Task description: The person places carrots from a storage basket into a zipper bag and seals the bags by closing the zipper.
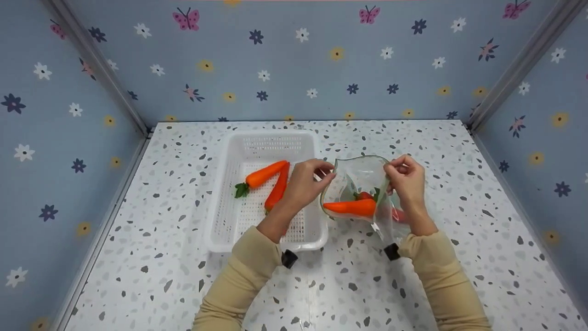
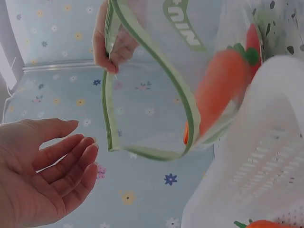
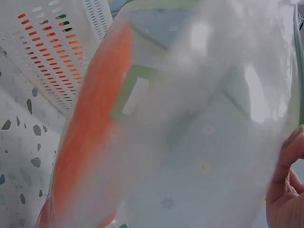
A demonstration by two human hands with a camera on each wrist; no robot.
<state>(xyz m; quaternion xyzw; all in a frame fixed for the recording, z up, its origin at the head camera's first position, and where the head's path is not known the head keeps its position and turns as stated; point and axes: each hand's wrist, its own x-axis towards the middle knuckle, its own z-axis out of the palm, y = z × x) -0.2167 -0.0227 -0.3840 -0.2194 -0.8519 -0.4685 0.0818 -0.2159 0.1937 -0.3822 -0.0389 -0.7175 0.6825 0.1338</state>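
**Head view: two hands at the mouth of a clear bag holding a carrot**

Head view shows a speckled surface [image 1: 349,285] walled in by blue flowered panels. At its centre, a clear plastic bag [image 1: 363,177] with a green-edged mouth stands propped open. One orange carrot [image 1: 351,208] lies inside it, pointing toward 9 o'clock, with something red beside it that is too blurred to name.

The right hand [image 1: 406,181] pinches the bag's rim at the 3 o'clock side. The left hand [image 1: 303,184] sits at the 9 o'clock side; the left wrist view shows its fingers [image 2: 71,156] relaxed and apart from the green rim, gripping nothing.

Just beside the bag, at 9 o'clock, a white perforated basket [image 1: 220,220] holds two more carrots [image 1: 268,181], touching each other in a V.

To do this well, it seems wise to keep the right pinch firm and high so the mouth stays wide. The free left hand would best take a basket carrot by its thick end. The thin film may fold shut or tip if the rim slackens.
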